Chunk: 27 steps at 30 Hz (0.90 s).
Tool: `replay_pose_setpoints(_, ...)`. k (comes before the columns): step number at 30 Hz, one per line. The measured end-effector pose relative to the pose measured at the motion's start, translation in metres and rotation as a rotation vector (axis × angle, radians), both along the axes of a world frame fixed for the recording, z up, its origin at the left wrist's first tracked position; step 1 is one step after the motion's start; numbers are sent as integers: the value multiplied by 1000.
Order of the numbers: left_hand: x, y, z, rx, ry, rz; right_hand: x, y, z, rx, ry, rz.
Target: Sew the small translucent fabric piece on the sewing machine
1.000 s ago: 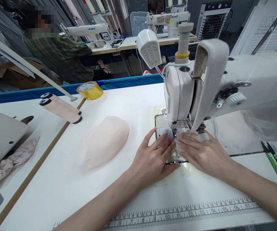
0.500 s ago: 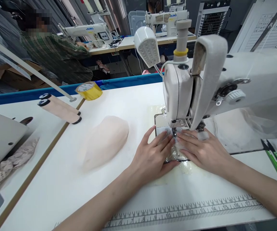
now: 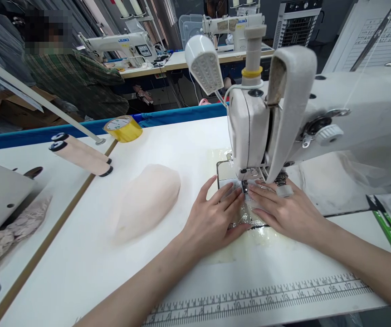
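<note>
My left hand (image 3: 212,215) lies flat with fingers spread, its fingertips just left of the presser foot (image 3: 245,186). From the other side my right hand (image 3: 282,209) rests flat, its fingertips close to the right of the foot. Both hands press on the bed of the white sewing machine (image 3: 251,131), around its metal plate (image 3: 227,170). Any thin cloth under the fingers is too sheer or too covered to make out. Left of my left hand sits a pale beige moulded cup (image 3: 149,200) with thin sheer fabric about it.
Yellow tape (image 3: 125,131) and two beige thread spools (image 3: 80,156) lie at left, near lace (image 3: 15,231). Green thread snips (image 3: 389,227) and folded pale fabric (image 3: 331,181) are at right. A printed ruler (image 3: 256,297) runs along the front edge. Beyond, a person (image 3: 76,77) sits by another machine (image 3: 124,45).
The whole view has shifted slightly left. Both hands stay almost in place at the presser foot, with no clear change in their grip.
</note>
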<state>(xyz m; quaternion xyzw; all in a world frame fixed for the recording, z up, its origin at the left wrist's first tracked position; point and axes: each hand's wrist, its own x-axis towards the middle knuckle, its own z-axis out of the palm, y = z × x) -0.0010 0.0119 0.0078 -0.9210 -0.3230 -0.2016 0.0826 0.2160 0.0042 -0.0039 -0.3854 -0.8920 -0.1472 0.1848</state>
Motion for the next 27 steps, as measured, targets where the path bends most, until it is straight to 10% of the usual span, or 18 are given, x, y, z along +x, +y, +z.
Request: replay_pose_setpoints(27,0,1,-3,-15,-18,18,-2,2,1,-55,6,-28)
